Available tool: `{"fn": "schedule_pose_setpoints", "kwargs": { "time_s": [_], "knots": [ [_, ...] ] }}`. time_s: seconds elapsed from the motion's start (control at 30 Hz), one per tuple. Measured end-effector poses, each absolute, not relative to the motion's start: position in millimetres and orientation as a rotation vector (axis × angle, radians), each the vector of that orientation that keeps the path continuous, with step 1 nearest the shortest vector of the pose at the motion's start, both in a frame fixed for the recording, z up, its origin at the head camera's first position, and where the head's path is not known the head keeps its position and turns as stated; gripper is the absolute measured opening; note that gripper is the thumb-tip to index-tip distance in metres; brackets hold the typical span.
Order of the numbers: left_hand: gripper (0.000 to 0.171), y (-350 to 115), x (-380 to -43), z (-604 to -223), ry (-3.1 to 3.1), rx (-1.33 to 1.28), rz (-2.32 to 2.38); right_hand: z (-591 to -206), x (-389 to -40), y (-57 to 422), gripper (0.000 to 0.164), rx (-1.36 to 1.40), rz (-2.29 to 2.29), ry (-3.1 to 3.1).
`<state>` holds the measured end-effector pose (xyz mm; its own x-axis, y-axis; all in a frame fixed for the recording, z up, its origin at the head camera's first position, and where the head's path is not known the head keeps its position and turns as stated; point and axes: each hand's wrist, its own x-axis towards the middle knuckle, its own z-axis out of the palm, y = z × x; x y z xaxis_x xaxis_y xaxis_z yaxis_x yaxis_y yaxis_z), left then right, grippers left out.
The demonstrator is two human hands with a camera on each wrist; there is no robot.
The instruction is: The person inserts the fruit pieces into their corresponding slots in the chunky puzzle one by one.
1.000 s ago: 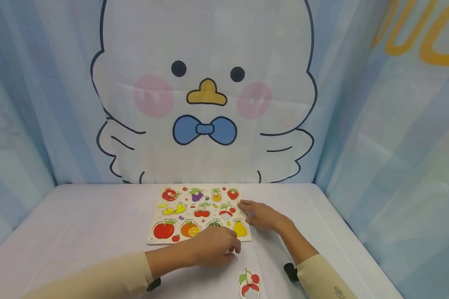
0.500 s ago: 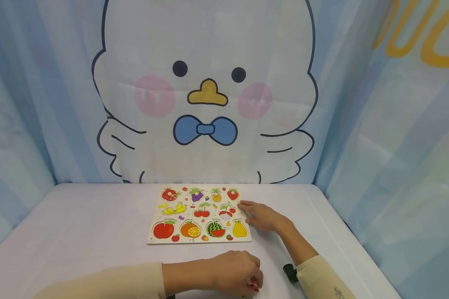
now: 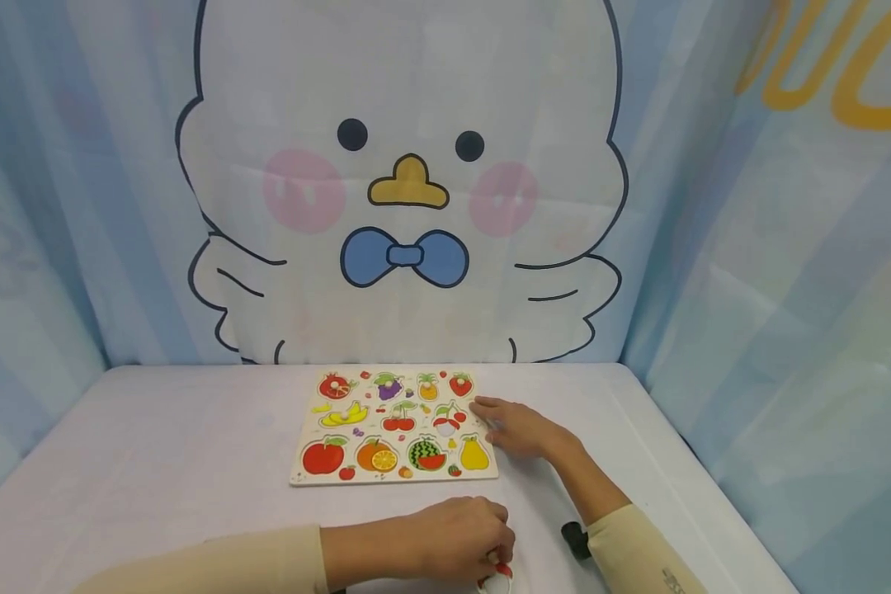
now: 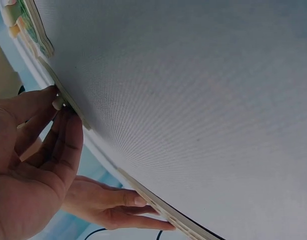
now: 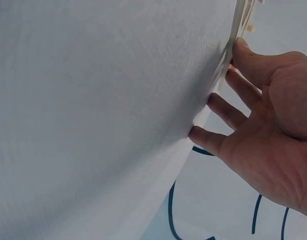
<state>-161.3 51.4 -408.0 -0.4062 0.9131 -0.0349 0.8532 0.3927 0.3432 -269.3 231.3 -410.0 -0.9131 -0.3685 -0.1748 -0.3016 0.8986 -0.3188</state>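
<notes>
My left hand [image 3: 464, 540] is near the table's front, thumb and fingertips pinching the knob [image 4: 57, 103] of a flat wooden puzzle piece [image 4: 66, 92]. Red and white of this lychee piece [image 3: 499, 582] show beneath the fingers; the hand covers the rest. Farther back lies the fruit puzzle board [image 3: 327, 433], with pictures of apple, orange, watermelon, pear and other fruits. My right hand [image 3: 520, 429] rests at the board's right edge, fingers spread and touching it. In the right wrist view the thumb [image 5: 242, 50] lies along that edge.
The board and hands are on a white-covered table [image 3: 156, 462]. A curtain with a cartoon bird [image 3: 408, 313] hangs right behind it, and blue curtains [image 3: 772, 330] flank both sides. Another small piece [image 4: 36, 30] edges into the left wrist view's top corner.
My left hand has moved from the board's front edge toward me and right, down to the lychee piece, and grasps its knob. The watermelon came into view. My right hand stays still.
</notes>
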Motion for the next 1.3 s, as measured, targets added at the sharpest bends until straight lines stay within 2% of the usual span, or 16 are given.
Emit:
{"fn": "schedule_pose_setpoints", "kwargs": {
  "time_s": [0.97, 1.3],
  "knots": [
    [0.016, 43, -168, -400, 2.535, 1.646, 0.37, -406, -267, 230, 0.057, -0.498, -0.428, 2.826],
    [0.013, 30, -188, -395, 2.575, 1.516, 0.415, -406, -268, 230, 0.057, -0.523, -0.407, 2.828]
  ]
}}
